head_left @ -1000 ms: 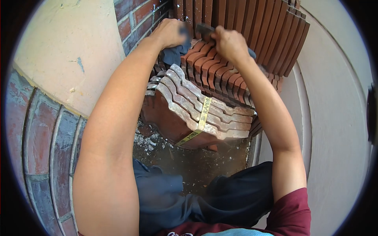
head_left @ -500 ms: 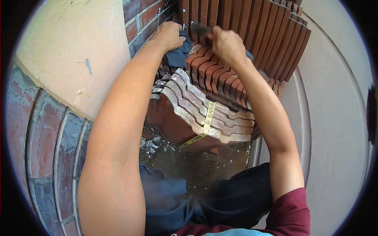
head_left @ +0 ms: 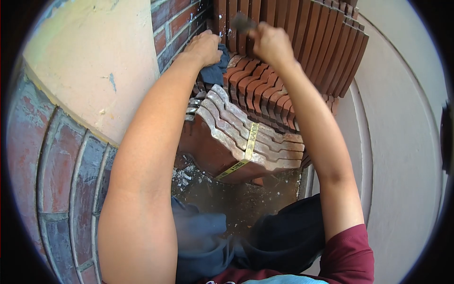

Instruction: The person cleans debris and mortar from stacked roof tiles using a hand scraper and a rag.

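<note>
My left hand (head_left: 203, 48) is up against the brick corner, its fingers bent round a dark blue cloth (head_left: 215, 72) that hangs down beside the roof tiles. What else its fingers might cover is hidden. Raised to the right of it, my right hand (head_left: 275, 46) is closed round a hand tool with a dark, broad head (head_left: 243, 22). The head is blurred and points left, in front of the upright brown tiles (head_left: 302, 33). Below both hands lies a row of orange-red curved roof tiles (head_left: 257, 84).
A bundle of weathered tiles (head_left: 236, 135) bound with yellow printed strap (head_left: 250, 142) stands nearer me. White chips (head_left: 184, 176) litter the dirty floor (head_left: 217, 199). Brick wall (head_left: 66, 165) and a cream panel (head_left: 90, 71) border the left, a pale wall (head_left: 402, 156) the right.
My right hand and the tool have risen slightly, and the tool's head is higher against the upright tiles. My left hand stays at the cloth; the view has shifted a little.
</note>
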A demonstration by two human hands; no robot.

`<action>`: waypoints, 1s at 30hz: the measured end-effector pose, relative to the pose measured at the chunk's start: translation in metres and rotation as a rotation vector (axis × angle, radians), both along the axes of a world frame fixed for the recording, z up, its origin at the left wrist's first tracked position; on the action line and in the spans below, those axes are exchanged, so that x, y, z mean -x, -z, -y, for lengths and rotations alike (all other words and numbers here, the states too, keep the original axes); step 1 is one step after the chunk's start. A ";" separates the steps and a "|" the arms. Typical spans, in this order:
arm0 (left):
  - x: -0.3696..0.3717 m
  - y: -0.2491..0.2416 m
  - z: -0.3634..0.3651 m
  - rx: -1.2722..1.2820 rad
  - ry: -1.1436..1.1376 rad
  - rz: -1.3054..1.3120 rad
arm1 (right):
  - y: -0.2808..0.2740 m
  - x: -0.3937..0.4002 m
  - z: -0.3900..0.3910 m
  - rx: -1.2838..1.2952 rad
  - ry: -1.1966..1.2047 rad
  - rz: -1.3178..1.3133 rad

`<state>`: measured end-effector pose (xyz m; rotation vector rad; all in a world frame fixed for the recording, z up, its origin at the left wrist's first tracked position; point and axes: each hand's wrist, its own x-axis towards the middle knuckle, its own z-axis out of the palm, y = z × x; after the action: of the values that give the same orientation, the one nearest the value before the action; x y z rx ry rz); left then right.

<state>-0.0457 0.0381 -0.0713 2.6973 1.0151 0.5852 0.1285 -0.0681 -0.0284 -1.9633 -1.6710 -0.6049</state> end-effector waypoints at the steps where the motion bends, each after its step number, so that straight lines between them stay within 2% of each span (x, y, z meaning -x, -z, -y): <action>1: 0.001 -0.002 0.002 -0.008 0.008 0.014 | 0.011 0.000 0.005 0.180 0.049 -0.022; 2: 0.002 -0.005 0.005 0.014 0.001 0.010 | 0.020 -0.002 0.014 0.357 0.079 -0.077; 5: 0.000 -0.007 0.014 0.014 -0.066 0.037 | 0.029 -0.004 0.032 0.268 -0.005 -0.184; 9: -0.010 0.005 0.019 -0.555 -0.101 0.143 | 0.023 -0.003 0.050 0.177 -0.033 -0.445; 12: -0.020 0.009 0.026 -0.532 0.063 0.214 | 0.028 -0.013 0.053 0.199 -0.112 -0.631; 13: -0.023 0.010 0.029 -0.580 0.148 0.343 | 0.017 -0.005 0.060 0.111 -0.165 -0.559; 16: -0.030 0.004 0.037 -0.461 0.256 0.347 | -0.001 0.017 0.069 -0.005 -0.139 -1.102; 17: -0.030 -0.001 0.039 -0.424 0.267 0.351 | 0.007 0.017 0.071 -0.027 -0.162 -1.092; 21: -0.035 -0.036 0.054 -0.639 0.231 0.381 | 0.031 0.028 0.087 -0.028 -0.093 -1.211; 24: -0.043 -0.042 0.085 -0.474 0.156 0.429 | 0.031 0.019 0.089 -0.181 -0.211 -1.476; 25: -0.048 -0.039 0.090 -0.211 0.092 0.417 | 0.023 0.016 0.091 -0.169 -0.274 -1.541; 28: -0.061 -0.052 0.103 1.139 -0.134 0.548 | 0.022 0.018 0.093 0.008 -0.381 -1.547; 29: -0.060 -0.048 0.100 1.311 -0.021 0.575 | 0.021 0.021 0.095 0.145 -0.390 -1.549; 30: -0.065 -0.037 0.100 1.307 -0.068 0.715 | 0.026 0.028 0.095 0.159 -0.440 -1.489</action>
<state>0.0188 -0.0615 -0.0340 1.1839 0.8078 0.5330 0.1005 -0.1634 -0.0548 -1.3010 -1.0052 0.9770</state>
